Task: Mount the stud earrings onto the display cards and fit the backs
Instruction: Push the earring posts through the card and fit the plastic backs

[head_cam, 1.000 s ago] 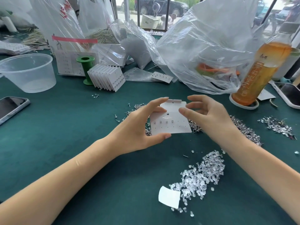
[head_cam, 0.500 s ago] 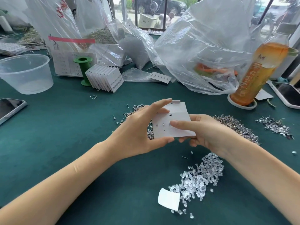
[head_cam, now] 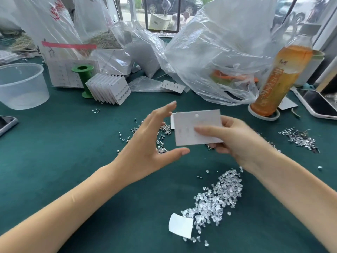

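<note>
My right hand (head_cam: 235, 141) pinches a white display card (head_cam: 195, 125) above the green table, thumb across its face. The card is blurred, so the studs on it are hard to make out. My left hand (head_cam: 147, 147) hovers just left of the card with fingers spread and nothing in it. Loose stud earrings (head_cam: 162, 132) lie scattered on the cloth behind my left hand. A pile of clear earring backs (head_cam: 217, 198) sits in front of my right forearm. A second white card's edge (head_cam: 172, 121) peeks out behind the held one.
A fanned stack of filled cards (head_cam: 109, 89) leans on a green spool (head_cam: 83, 77). A clear tub (head_cam: 21, 84) and phone (head_cam: 7, 123) lie left. Plastic bags (head_cam: 209, 57), an orange drink bottle (head_cam: 280, 77), another phone (head_cam: 317, 103) and another stud heap (head_cam: 300, 139) are right. A paper scrap (head_cam: 180, 225) lies near.
My left hand has let go of the card and opened, moving slightly left. My right hand has taken the card over and holds it alone, turned a little.
</note>
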A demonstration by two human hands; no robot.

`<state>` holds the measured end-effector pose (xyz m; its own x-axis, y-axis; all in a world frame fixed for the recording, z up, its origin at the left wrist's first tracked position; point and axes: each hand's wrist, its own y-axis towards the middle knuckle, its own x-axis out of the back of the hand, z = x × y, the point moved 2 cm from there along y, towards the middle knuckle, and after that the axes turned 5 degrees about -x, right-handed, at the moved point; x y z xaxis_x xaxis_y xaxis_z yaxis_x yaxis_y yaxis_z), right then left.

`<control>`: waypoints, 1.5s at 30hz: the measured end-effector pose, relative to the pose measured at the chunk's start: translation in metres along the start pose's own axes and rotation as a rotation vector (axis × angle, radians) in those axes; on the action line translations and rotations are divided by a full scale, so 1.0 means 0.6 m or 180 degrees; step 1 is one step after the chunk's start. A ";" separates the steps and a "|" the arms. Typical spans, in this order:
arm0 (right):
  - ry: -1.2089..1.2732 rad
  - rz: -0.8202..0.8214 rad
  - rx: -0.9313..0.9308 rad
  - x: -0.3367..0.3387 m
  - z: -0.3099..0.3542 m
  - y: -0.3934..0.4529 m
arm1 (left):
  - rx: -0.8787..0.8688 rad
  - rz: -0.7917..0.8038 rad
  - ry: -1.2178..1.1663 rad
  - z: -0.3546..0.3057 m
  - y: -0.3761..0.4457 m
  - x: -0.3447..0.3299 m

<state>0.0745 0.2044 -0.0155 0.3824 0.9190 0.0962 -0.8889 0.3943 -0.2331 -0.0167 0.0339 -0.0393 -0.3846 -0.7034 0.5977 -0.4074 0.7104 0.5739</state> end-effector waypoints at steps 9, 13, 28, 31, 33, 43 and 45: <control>0.0053 -0.0809 0.0735 0.110 -0.049 -0.080 | 0.0070 0.1055 0.0175 -0.034 0.018 -0.057; 0.0192 -0.1087 0.0762 0.136 -0.087 -0.100 | 0.0245 0.2000 0.0329 -0.052 0.058 -0.096; 0.1093 -0.1376 0.0773 0.142 -0.099 -0.087 | 0.0117 0.1683 0.0104 -0.065 0.091 -0.163; 0.1171 -0.1411 0.0711 0.145 -0.102 -0.086 | 0.0118 0.1709 0.0048 -0.068 0.091 -0.163; 0.1165 -0.1414 0.0681 0.146 -0.102 -0.085 | 0.0080 0.1740 0.0014 -0.070 0.093 -0.163; 0.1023 -0.1412 0.0572 0.150 -0.106 -0.085 | -0.0056 0.1726 0.0065 -0.068 0.094 -0.170; 0.1022 -0.1395 0.0571 0.151 -0.107 -0.086 | 0.0044 0.1679 -0.0059 -0.065 0.094 -0.171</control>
<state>0.1711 0.2672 -0.0567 0.7576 0.6332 -0.1585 -0.6481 0.7586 -0.0672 0.0322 0.1469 -0.0461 -0.5549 -0.2506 0.7933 -0.1653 0.9678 0.1901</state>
